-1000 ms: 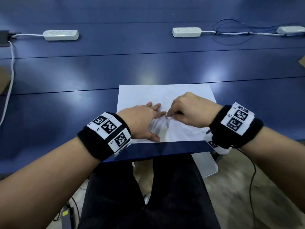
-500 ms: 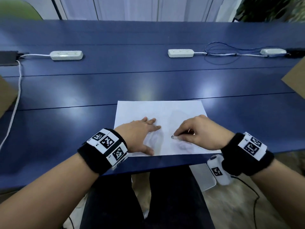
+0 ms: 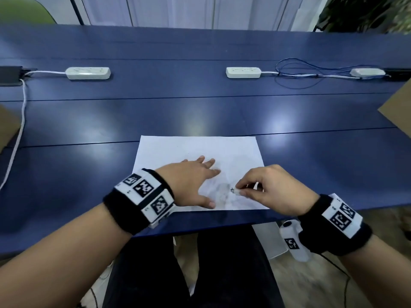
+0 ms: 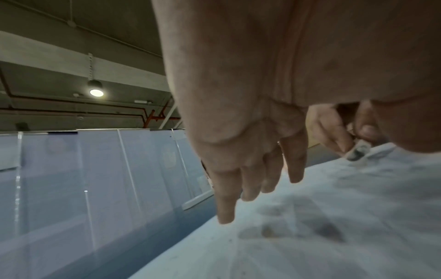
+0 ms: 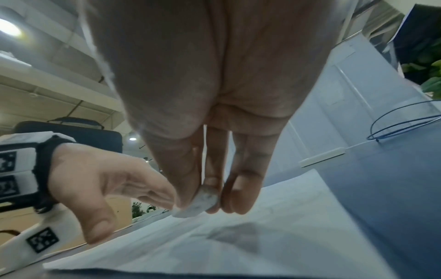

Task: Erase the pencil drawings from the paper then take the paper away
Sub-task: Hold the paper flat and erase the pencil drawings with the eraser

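Observation:
A white sheet of paper (image 3: 200, 150) lies flat near the front edge of the blue table (image 3: 200, 112), with faint grey pencil smudges (image 3: 223, 192) near its lower middle. My left hand (image 3: 195, 174) lies flat on the paper with its fingers straight and spread, left of the smudges. My right hand (image 3: 262, 187) pinches a small white eraser (image 3: 235, 191) between thumb and fingertips, its dirty tip on the paper beside the smudges. The right wrist view shows the eraser (image 5: 203, 203) held just above the paper (image 5: 262, 245). In the left wrist view the eraser (image 4: 358, 151) appears beyond my fingers (image 4: 250, 181).
Three white power strips (image 3: 87, 73) (image 3: 243, 72) (image 3: 367, 72) lie across the far part of the table, with blue and white cables (image 3: 311, 74) looped at the right. Brown cardboard (image 3: 398, 110) juts in at the right edge and another piece (image 3: 7, 127) at the left.
The eraser and my right hand slid from beside my left fingertips toward the near right of the paper. The left hand stayed flat on the sheet. The head view tilted up.

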Demonstrator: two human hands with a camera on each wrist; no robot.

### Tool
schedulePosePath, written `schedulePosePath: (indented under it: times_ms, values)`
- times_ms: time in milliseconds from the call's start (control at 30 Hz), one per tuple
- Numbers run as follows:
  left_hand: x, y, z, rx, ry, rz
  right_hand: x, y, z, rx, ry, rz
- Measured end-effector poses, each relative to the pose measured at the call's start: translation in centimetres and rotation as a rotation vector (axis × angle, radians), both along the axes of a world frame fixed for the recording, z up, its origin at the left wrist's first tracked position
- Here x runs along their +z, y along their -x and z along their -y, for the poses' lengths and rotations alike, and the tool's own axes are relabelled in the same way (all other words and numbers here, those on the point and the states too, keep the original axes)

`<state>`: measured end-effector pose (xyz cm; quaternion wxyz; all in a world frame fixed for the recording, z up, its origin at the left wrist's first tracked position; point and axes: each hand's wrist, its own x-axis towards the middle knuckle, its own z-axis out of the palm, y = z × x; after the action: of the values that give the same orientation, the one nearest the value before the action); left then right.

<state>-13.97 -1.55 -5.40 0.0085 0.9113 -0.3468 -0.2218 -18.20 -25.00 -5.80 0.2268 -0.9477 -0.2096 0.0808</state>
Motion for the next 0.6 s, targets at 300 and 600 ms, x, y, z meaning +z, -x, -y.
schedulePosePath:
  times_ms: [300, 600]
  values:
    - [-0.6, -1.4, 0.9, -0.025, -0.035, -0.053, 0.3, -3.0, -2.9, 0.131, 0.212, 0.050]
    - [-1.3, -1.8, 0.8, -0.036, -0.014, -0.039, 1.1, -1.1, -3.1, 0.367, 0.327, -0.031]
